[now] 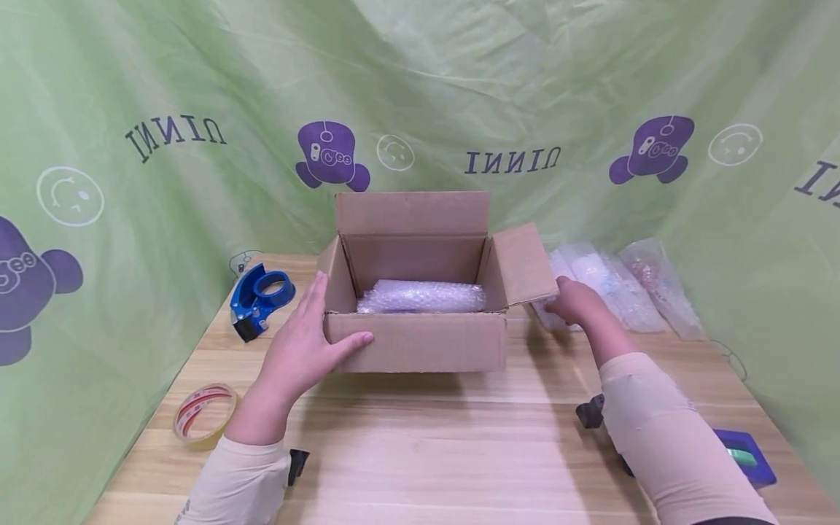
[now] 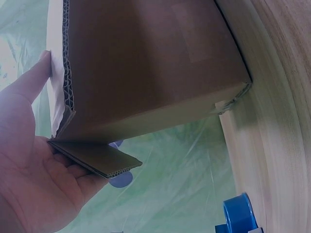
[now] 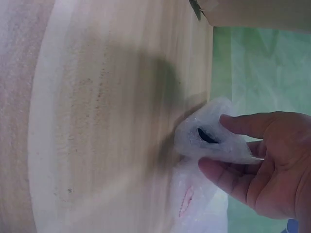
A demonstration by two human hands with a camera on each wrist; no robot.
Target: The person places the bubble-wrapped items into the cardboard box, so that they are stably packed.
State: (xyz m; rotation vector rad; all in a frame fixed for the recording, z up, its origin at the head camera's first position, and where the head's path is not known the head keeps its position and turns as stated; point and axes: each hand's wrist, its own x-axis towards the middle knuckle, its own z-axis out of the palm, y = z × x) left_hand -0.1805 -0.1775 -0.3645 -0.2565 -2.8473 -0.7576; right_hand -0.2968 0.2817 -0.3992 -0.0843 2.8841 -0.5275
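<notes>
Before a green curtain (image 1: 446,80), an open carton (image 1: 420,343) is set on a table (image 1: 420,452), its corner steadied by the left hand (image 1: 302,348), fingers extended. Beside it, a bubble-wrapped roll (image 3: 206,149) is pinched by the right hand (image 3: 274,162); a pick-up seems in hand, clean lifting called for. The roll's contents are hidden.

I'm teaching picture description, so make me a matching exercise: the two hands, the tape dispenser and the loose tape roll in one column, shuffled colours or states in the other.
Column 1
1. Left hand
2. Tape dispenser
3. Right hand
4. Tape roll

Column 2
A. Blue, with a black end
B. Holding a bubble-wrapped package
C. Yellowish, with red print inside its ring
D. Touching the left front corner of the open cardboard box

Right pairs: 1-D, 2-A, 3-B, 4-C
</notes>
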